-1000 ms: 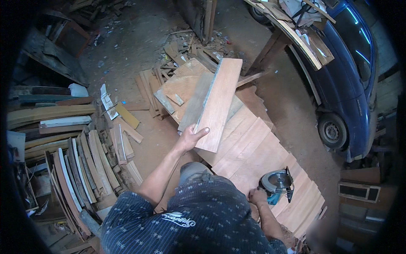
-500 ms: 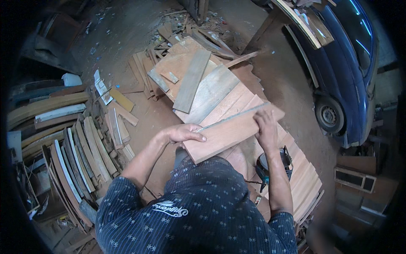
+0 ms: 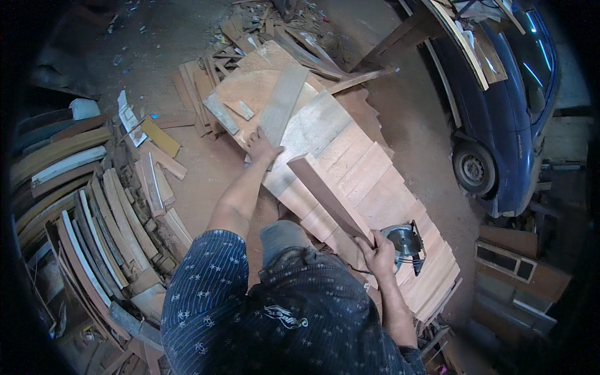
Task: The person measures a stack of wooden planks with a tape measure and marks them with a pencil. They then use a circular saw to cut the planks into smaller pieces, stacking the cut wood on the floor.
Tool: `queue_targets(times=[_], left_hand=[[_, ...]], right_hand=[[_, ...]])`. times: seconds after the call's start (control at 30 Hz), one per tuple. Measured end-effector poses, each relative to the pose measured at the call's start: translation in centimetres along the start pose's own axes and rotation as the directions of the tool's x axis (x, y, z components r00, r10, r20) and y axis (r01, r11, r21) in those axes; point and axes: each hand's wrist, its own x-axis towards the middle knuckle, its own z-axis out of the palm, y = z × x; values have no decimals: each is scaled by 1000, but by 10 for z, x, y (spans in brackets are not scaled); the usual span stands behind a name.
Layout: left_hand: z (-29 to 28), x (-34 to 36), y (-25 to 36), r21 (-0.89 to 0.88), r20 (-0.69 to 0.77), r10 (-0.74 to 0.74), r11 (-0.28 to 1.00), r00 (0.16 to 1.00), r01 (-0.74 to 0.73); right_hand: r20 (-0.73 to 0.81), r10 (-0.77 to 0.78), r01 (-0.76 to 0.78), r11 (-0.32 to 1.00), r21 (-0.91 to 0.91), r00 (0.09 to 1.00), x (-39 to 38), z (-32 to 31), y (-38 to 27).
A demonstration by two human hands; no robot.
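Observation:
A reddish-brown plank [image 3: 331, 199] is held at its near end by my right hand [image 3: 377, 253], turned up with its narrow edge showing, above the row of pale planks. My left hand [image 3: 262, 149] reaches forward to the near end of a grey-brown board [image 3: 284, 103], touching it with thumb and fingers spread apart. That board lies aslant over a rounded wooden panel [image 3: 253, 72]. Close to the right of my right hand sits a circular saw [image 3: 406, 244] on the stacked planks [image 3: 375, 181]. Two small offcuts [image 3: 222, 114] rest near the panel's left edge.
Curved wood pieces [image 3: 94, 231] are piled along the left. Scrap wood [image 3: 244, 31] lies beyond the stack. At the right stand a blue car [image 3: 500, 125] and a raised rack edge with boards [image 3: 459, 44]. Framed panels [image 3: 506, 259] lean at the lower right.
My left hand has let go of the reddish-brown plank and moved forward to the grey-brown board. My right hand has drawn back, swinging the plank round and onto its edge.

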Motion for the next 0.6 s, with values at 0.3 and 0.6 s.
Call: queue_targets(times=[0.3,0.6], left_hand=[[-26,-10,-36,-847,128,304,529,944,-55],[-91,-101,-13,-672,401,774,-115,490,731]], right_hand=[[-66,181,-151,936,318,981,-18,4,21],[-22,305,-267,865,425,952,-18,1,27]])
